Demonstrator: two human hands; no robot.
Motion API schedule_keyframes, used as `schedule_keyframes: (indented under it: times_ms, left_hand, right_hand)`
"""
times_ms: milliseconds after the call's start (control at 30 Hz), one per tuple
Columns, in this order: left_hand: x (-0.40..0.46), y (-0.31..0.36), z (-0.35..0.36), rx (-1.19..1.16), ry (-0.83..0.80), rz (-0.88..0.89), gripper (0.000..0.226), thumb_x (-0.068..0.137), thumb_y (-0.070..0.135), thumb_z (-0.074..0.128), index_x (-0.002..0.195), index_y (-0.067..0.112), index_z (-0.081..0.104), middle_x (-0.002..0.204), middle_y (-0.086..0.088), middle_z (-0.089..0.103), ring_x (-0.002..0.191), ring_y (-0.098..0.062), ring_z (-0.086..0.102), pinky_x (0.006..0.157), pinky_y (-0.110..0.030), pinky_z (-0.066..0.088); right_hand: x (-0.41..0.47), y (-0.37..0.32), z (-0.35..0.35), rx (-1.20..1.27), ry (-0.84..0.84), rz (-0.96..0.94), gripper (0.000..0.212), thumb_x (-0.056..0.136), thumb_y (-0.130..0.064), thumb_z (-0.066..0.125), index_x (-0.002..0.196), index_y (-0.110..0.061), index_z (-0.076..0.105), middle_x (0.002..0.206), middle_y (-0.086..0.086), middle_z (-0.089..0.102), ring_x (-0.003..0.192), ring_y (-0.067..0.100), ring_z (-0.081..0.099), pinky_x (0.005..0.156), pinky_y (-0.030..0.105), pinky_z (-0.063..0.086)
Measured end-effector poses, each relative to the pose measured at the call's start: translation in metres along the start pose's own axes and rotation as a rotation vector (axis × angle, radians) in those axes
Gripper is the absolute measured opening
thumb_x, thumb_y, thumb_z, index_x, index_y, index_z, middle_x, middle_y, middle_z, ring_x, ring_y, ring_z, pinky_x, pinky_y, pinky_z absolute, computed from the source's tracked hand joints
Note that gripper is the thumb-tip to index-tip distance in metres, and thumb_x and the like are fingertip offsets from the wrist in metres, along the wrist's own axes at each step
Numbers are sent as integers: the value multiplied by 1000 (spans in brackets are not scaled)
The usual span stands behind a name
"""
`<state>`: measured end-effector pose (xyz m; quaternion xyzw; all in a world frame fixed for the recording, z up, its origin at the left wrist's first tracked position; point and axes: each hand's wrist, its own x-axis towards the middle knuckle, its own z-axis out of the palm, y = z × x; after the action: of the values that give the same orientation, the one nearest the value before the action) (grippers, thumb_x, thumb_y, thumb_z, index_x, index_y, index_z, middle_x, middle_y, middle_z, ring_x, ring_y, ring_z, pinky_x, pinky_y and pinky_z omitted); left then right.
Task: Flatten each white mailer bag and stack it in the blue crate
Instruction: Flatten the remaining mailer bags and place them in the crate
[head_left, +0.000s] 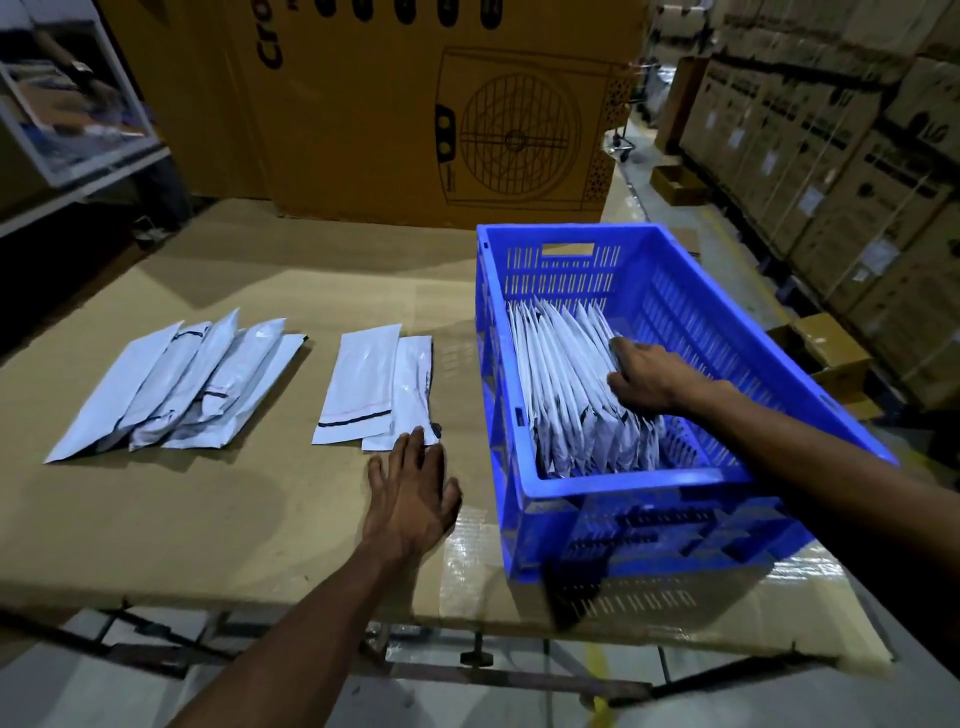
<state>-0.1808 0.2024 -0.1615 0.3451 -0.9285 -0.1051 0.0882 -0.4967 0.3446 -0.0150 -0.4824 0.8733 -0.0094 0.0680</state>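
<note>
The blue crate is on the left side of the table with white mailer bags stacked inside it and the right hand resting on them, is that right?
Not quite. The head view shows the blue crate on the table's right side, not the left. The rest holds: white mailer bags are stacked inside it and the right hand rests on them.

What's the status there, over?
Left hand open, fingertips on nearest bag. Right hand pressing bags in crate. Loose pile still on table. Nothing in the way.

My right hand (649, 379) covers part of the mailer bags (571, 395) in the blue crate (623, 480), its fingertips lost among them. My forearms run off the bottom and right edges. The shelf (72, 104) top left is blurred.
</note>
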Motion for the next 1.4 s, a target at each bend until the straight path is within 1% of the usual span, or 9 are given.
schedule_keyframes:
  times_ms: [67,200,333,533,767,1067,1233,1300,1400]
  left_hand:
    - [0,1,-1,-5,10,-4,59,93,54,28,137,20,46,162,-12,27,149,-31,21,110,-59,24]
    - [-1,0,-2,-19,27,1,60,93,53,30,138,18,47,161,-13,27,148,-33,22,110,-59,26]
    - [-3,-2,-3,-19,53,11,61,90,48,33,140,17,48,161,-14,28,148,-34,23,108,-55,30]
    - [-15,-30,-10,41,75,18,57,85,39,44,137,15,52,160,-15,32,145,-37,32,103,-53,39]
    - [-35,-96,-28,75,94,-21,61,88,39,44,142,12,50,161,-14,32,144,-36,34,105,-56,39]
    - [-46,-175,-57,82,77,-117,55,91,46,33,134,15,49,157,-19,36,140,-34,39,107,-53,35]
    - [-41,-192,-61,94,75,-152,54,91,46,35,134,18,50,155,-16,39,140,-31,38,111,-50,31]
    - [-38,-190,-61,101,73,-141,56,90,46,35,136,18,51,155,-14,40,140,-31,38,111,-51,32]
    - [-35,-192,-60,101,67,-145,57,91,47,34,139,20,48,157,-10,37,142,-28,35,113,-50,29]
  right_hand:
    - [-3,-1,-3,-13,18,15,23,91,-34,42,101,-13,37,113,22,58,94,40,58,77,45,48]
    - [-11,-11,-15,-97,191,41,27,97,-37,39,108,-13,44,121,17,58,98,43,61,72,45,43]
    - [-12,-39,-25,-18,379,-101,38,101,-41,36,122,-13,50,124,13,61,105,36,61,76,45,49]
    - [4,-116,-38,171,500,-314,51,100,-46,31,129,-10,52,123,18,61,115,36,57,90,47,49]
    - [30,-206,-44,162,433,-457,43,101,-40,41,131,-13,54,128,12,61,118,33,56,93,44,48]
    - [69,-305,-13,-47,35,-461,37,98,-40,44,126,-21,57,124,16,60,110,39,57,86,43,50]
    - [88,-315,49,-187,-32,-497,29,93,-19,50,120,-19,60,126,10,61,115,33,57,85,38,47]
    - [93,-311,73,-330,12,-567,23,90,-15,54,111,-20,62,122,3,61,121,30,52,88,38,44]
    - [96,-305,100,-479,17,-621,34,90,-16,57,123,-24,59,144,1,46,143,30,28,106,47,33]
